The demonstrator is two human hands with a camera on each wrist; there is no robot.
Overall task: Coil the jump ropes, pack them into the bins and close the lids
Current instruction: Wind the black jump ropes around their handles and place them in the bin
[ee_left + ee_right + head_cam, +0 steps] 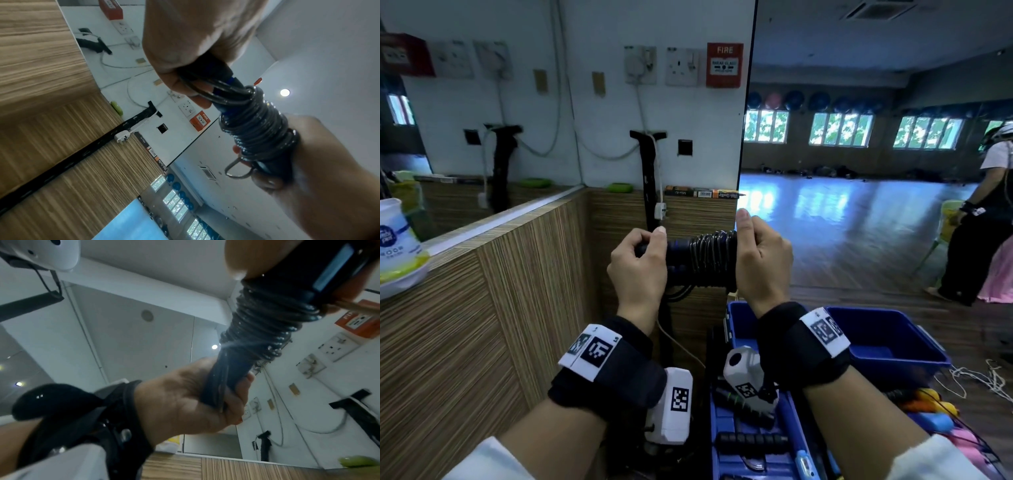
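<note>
Both hands are on one black rope (702, 260), held up at chest height against the wood panel. Left hand (638, 270) has its fingers curled round the handle end, clamping the bundled handles and a couple of slack strands. Right hand (760, 260) is wrapped round the other end, thumb up, right where the tight turns finish. From the left wrist view a small loop (238, 168) of cord pokes out past the last turn by the right fingers, so the wrap looks nearly done and the tail needs securing.

To do it well, I'd say: keep the left grip firm so the handles don't twist apart, hold tension with the right so the turns don't spring loose, then tuck the free end under the last turn or through that loop and pull it snug. This stiff, glossy cord will likely want to uncoil.

Below the wrists sits the open blue bin (887, 346), apparently empty, ready for it. More ropes (935, 418) lie beside it on the floor.
</note>
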